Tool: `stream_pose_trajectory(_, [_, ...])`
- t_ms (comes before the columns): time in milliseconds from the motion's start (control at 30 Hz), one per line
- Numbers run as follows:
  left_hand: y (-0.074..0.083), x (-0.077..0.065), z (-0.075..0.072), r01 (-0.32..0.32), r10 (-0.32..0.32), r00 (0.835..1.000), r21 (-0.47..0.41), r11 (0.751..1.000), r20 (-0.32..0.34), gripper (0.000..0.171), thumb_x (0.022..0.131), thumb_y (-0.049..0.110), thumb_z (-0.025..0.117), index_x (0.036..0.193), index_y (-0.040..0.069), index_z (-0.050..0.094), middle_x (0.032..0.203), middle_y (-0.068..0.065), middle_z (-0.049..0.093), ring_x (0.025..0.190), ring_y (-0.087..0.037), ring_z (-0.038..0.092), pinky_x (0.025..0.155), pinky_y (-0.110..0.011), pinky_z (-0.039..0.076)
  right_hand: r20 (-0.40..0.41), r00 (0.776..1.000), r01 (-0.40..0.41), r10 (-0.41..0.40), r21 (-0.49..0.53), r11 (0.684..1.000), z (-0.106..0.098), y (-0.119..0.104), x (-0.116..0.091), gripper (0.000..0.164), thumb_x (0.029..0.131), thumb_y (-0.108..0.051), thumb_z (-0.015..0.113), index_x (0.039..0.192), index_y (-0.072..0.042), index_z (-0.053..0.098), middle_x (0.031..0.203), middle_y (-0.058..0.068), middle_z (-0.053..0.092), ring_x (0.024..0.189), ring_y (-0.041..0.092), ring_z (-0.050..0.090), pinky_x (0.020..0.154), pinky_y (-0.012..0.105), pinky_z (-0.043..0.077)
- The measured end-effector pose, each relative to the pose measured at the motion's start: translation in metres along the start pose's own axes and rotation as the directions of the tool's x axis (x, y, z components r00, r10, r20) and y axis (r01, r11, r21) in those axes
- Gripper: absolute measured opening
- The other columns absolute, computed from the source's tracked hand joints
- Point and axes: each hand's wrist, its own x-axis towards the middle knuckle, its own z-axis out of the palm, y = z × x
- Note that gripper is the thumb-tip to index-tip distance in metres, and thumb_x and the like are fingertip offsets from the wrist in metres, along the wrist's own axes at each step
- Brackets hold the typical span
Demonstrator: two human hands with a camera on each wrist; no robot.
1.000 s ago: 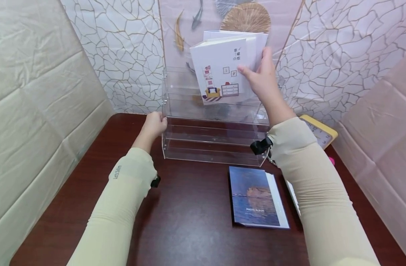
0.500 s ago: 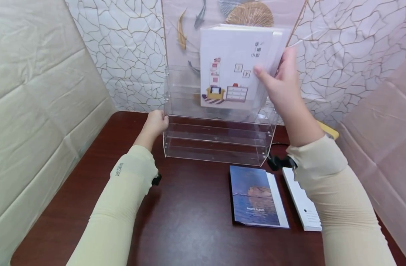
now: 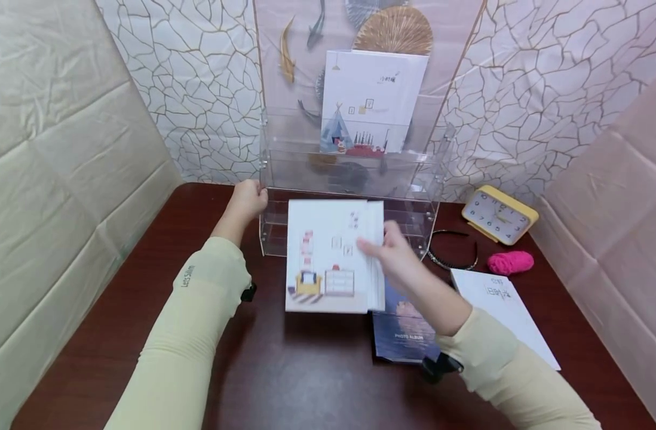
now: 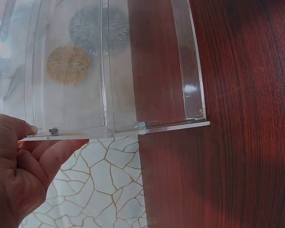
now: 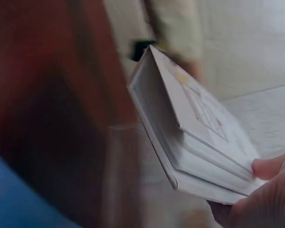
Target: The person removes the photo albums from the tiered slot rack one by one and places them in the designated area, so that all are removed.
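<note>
My right hand (image 3: 397, 254) grips the right edge of a thick white photo album (image 3: 325, 251), its thumb on the cover with furniture drawings. The album is held above the table in front of the clear acrylic rack (image 3: 298, 176). In the right wrist view its page block (image 5: 180, 147) shows. My left hand (image 3: 248, 198) pinches the left side panel of the rack; in the left wrist view the thumb lies inside and the fingers (image 4: 52, 159) outside. A second white album (image 3: 360, 104) with a tent drawing stands in the rack's upper tier.
A blue photo album (image 3: 400, 337) lies on the table (image 3: 306, 382), partly hidden by the right arm. Another white album (image 3: 513, 313) lies to its right. Beyond are a black headband (image 3: 451, 266), a pink bundle (image 3: 511, 263) and a yellow clock (image 3: 500, 215).
My right hand has brought the furniture-drawing album down from the rack's upper tier towards me, uncovering the tent album behind. My left hand has stayed on the rack's side.
</note>
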Motion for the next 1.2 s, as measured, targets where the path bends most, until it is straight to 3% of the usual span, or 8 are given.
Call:
stream_pose_trajectory(100, [0.0, 0.0, 0.0, 0.007, -0.007, 1.0, -0.001, 1.0, 0.008, 0.028, 0.095, 0.011, 0.043, 0.068, 0.003, 0.044, 0.057, -0.006, 0.043, 0.051, -0.019, 0.04, 0.05, -0.032, 0.037, -0.009, 0.99, -0.14, 0.14, -0.013, 0.99, 0.01, 0.03, -0.002, 0.038, 0.092, -0.001, 0.053, 0.118, -0.001, 0.025, 0.118, 0.026, 0.05, 0.086, 0.024, 0.061, 0.074, 0.038, 0.052])
stream_pose_trajectory(200, [0.001, 0.0, -0.001, 0.008, -0.008, 1.0, -0.005, 1.0, 0.011, 0.028, 0.095, 0.012, 0.042, 0.069, 0.003, 0.045, 0.058, -0.006, 0.044, 0.05, -0.019, 0.041, 0.05, -0.031, 0.037, 0.017, 0.975, -0.22, 0.221, -0.028, 0.975, 0.018, 0.053, -0.001, 0.036, 0.093, -0.003, 0.053, 0.119, 0.002, 0.028, 0.113, 0.024, 0.052, 0.087, 0.025, 0.061, 0.074, 0.037, 0.051])
stream_pose_trajectory(400, [0.004, 0.001, 0.0, -0.01, 0.01, 1.0, -0.002, 1.0, 0.01, 0.029, 0.095, 0.011, 0.042, 0.067, 0.004, 0.041, 0.056, -0.005, 0.041, 0.049, -0.018, 0.039, 0.049, -0.031, 0.036, 0.101, 0.953, -0.285, 0.286, -0.019, 0.958, 0.022, 0.078, 0.004, 0.025, 0.093, -0.001, 0.052, 0.115, 0.012, 0.051, 0.1, 0.021, 0.064, 0.084, 0.026, 0.065, 0.074, 0.038, 0.052])
stream_pose_trajectory(633, [0.007, 0.001, 0.001, -0.022, 0.022, 1.0, 0.017, 1.0, 0.008, 0.029, 0.095, 0.01, 0.043, 0.067, 0.005, 0.042, 0.055, -0.005, 0.043, 0.05, -0.018, 0.04, 0.05, -0.031, 0.036, 0.046, 0.943, -0.328, 0.33, -0.047, 0.944, 0.02, 0.086, 0.006, 0.025, 0.093, -0.002, 0.052, 0.113, 0.013, 0.052, 0.099, 0.02, 0.064, 0.082, 0.025, 0.065, 0.073, 0.037, 0.053])
stream_pose_trajectory(767, [0.005, 0.0, 0.001, -0.014, 0.014, 1.0, 0.027, 1.0, 0.011, 0.03, 0.095, 0.011, 0.043, 0.066, 0.005, 0.041, 0.055, -0.005, 0.041, 0.049, -0.018, 0.039, 0.049, -0.031, 0.035, -0.028, 0.954, -0.3, 0.299, -0.138, 0.944, 0.023, 0.09, 0.005, 0.04, 0.093, -0.004, 0.055, 0.123, 0.015, 0.037, 0.107, 0.026, 0.057, 0.086, 0.029, 0.063, 0.075, 0.039, 0.052])
stream_pose_trajectory(933, [0.005, 0.0, 0.0, -0.004, 0.004, 1.0, 0.017, 1.0, 0.011, 0.03, 0.095, 0.011, 0.043, 0.066, 0.005, 0.04, 0.056, -0.005, 0.04, 0.049, -0.018, 0.038, 0.049, -0.031, 0.035, -0.146, 0.974, -0.213, 0.172, -0.342, 0.915, 0.029, 0.096, -0.001, 0.069, 0.089, -0.005, 0.062, 0.135, 0.005, 0.012, 0.125, 0.032, 0.041, 0.11, 0.038, 0.049, 0.092, 0.046, 0.041])
stream_pose_trajectory(1067, [0.004, -0.001, 0.0, -0.005, 0.005, 1.0, 0.017, 1.0, 0.011, 0.029, 0.095, 0.01, 0.043, 0.067, 0.004, 0.042, 0.058, -0.006, 0.042, 0.052, -0.02, 0.04, 0.051, -0.032, 0.036, -0.136, 0.988, -0.139, 0.08, -0.513, 0.847, 0.033, 0.101, -0.005, 0.069, 0.088, -0.006, 0.062, 0.137, 0.009, 0.016, 0.137, 0.036, 0.025, 0.127, 0.045, 0.03, 0.103, 0.05, 0.028])
stream_pose_trajectory(1200, [0.004, -0.001, 0.0, -0.003, 0.003, 1.0, 0.013, 1.0, 0.016, 0.028, 0.095, 0.01, 0.043, 0.068, 0.004, 0.042, 0.058, -0.006, 0.042, 0.052, -0.02, 0.04, 0.051, -0.032, 0.036, -0.082, 0.994, -0.107, 0.071, -0.64, 0.761, 0.038, 0.101, -0.011, 0.07, 0.088, -0.008, 0.062, 0.139, 0.015, 0.018, 0.139, 0.037, 0.014, 0.13, 0.048, 0.019, 0.105, 0.05, 0.024])
